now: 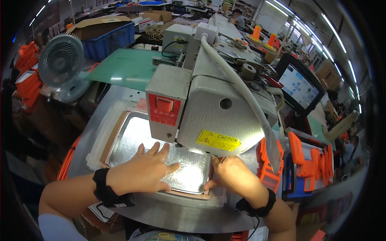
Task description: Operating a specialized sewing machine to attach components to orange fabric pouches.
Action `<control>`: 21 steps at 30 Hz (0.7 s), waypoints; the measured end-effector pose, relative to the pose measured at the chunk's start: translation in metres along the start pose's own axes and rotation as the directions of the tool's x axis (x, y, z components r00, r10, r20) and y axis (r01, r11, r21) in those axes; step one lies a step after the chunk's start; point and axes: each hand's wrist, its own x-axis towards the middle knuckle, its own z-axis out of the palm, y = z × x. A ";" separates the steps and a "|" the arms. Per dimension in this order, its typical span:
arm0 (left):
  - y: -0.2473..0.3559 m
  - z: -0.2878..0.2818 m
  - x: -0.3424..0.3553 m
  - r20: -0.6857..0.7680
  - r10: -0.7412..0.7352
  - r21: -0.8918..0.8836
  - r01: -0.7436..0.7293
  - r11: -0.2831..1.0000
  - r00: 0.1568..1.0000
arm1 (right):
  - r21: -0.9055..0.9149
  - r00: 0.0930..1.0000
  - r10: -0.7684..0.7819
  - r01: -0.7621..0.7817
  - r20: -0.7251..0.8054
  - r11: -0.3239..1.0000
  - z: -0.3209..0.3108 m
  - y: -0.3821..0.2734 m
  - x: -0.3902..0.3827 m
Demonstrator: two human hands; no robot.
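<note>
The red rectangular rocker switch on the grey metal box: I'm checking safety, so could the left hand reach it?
Probably yes: the left hand, spread over the silvery rectangular metal tray, holds nothing, and nothing visible blocks the switch on the grey box.

Left hand (140, 170) splayed palm down, right hand (233, 172) curled, forearms (70, 190) angled inward

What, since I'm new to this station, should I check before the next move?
1. Left hand clear of the machine head: cannot tell; its spread fingers lie over the silver tray, near the head in this view.
2. Right hand clear of the head: not ok; its fingers look close to the lower edge.
3. Tray well lit: ok.
4. Red switch unobstructed: ok.
5. Screen on: ok.
6. Tool tip under the head: cannot tell, hidden.
</note>
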 end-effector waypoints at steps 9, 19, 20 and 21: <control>-0.015 -0.007 0.020 0.008 -0.001 -0.150 0.002 0.989 1.000 | 0.318 0.971 0.020 0.058 -0.238 0.946 0.018 0.027 0.007; -0.041 -0.005 0.032 -0.092 0.006 -0.275 -0.031 0.961 0.996 | 0.423 0.952 0.030 0.107 -0.306 0.900 0.004 0.038 0.017; -0.041 -0.010 0.035 -0.087 0.004 -0.284 -0.029 0.958 0.996 | 0.436 0.945 0.040 0.112 -0.325 0.893 0.003 0.040 0.016; -0.041 -0.013 0.038 -0.082 0.002 -0.294 -0.026 0.956 0.997 | 0.453 0.938 0.051 0.117 -0.342 0.884 0.001 0.042 0.016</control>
